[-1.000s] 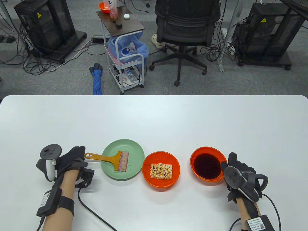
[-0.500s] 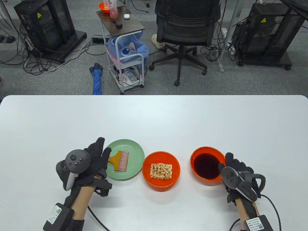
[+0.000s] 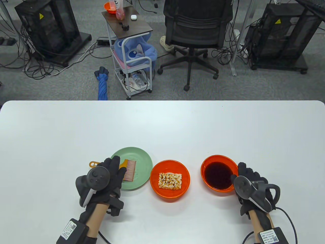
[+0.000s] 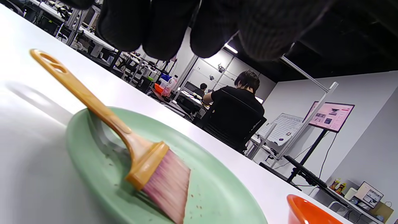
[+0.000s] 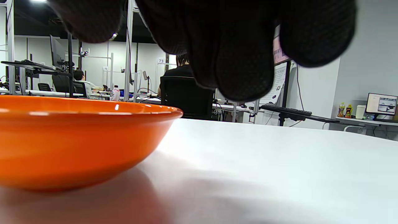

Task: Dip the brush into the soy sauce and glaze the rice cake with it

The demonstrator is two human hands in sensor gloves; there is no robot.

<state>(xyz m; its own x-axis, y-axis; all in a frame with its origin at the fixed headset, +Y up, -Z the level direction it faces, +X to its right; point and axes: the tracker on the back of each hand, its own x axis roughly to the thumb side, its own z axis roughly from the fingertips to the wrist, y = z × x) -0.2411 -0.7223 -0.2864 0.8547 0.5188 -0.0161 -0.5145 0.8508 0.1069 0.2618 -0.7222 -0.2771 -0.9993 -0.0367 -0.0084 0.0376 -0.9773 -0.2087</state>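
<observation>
Amber plastic brush (image 3: 128, 169) lies on the green plate (image 3: 142, 157), near the front edge of the table (image 3: 162, 122), left of centre; bristles rest on the plate floor, handle runs out over the plate's left rim, its end loop (image 3: 93, 164) clear of the rim. Your left hand (image 3: 109, 175) hovers over the handle; in the left wrist view the fingers (image 4: 161, 28) hang close together above it with a visible gap, so no contact yet and nothing held. Expect the brush to be light w/ a stiff, smooth handle and soft bristles that flex. Take hold mid-handle, between loop and ferrule, thumb opposing fingers; avoid the bristles, and avoid the loop end, which would likely let the head swing. Handle sits raised by the rim, which should leave room for fingers underneath. Rice cake (image 3: 170, 181) sits in the orange bowl (image 3: 157, 190) just right of the plate; judged crisp and fragile, so glaze w/ light strokes. Soy sauce (image 3: 218, 175) fills the second orange bowl (image 3: 207, 162) further right. Your right hand (image 3: 250, 183) sits against that bowl's right side; fingers curled, but actual contact w/ the rim cannot be confirmed. Liquid level is high: dip bristle tips only.
</observation>
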